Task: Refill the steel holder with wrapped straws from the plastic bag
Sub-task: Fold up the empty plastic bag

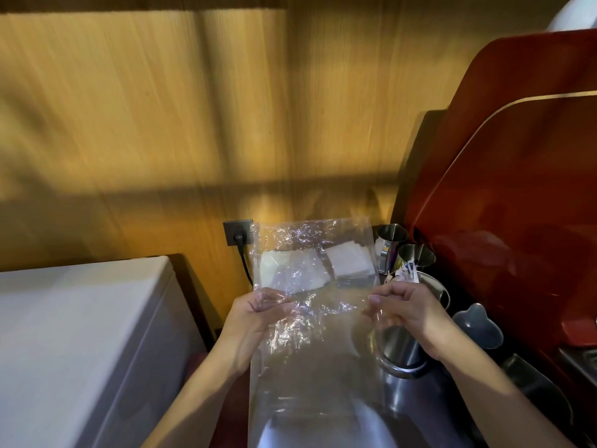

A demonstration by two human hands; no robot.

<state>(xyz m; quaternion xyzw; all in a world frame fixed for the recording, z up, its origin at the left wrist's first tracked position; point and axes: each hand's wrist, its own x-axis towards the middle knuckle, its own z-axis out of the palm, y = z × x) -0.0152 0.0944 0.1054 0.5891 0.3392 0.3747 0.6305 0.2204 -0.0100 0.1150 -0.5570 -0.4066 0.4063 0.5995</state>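
Between the left hand [255, 313] and right hand [407, 310], each pinching an edge, hangs the crinkled clear plastic bag [310, 286] — seemingly empty; white-wrapped straws [405, 274] fill the round steel holder [434, 291] (refill apparently near done).

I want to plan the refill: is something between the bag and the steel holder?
Nothing visible. Both hands, left and right, hold the bag beside the holder. The right hand partly covers the holder in this view, and straws already stand in it.
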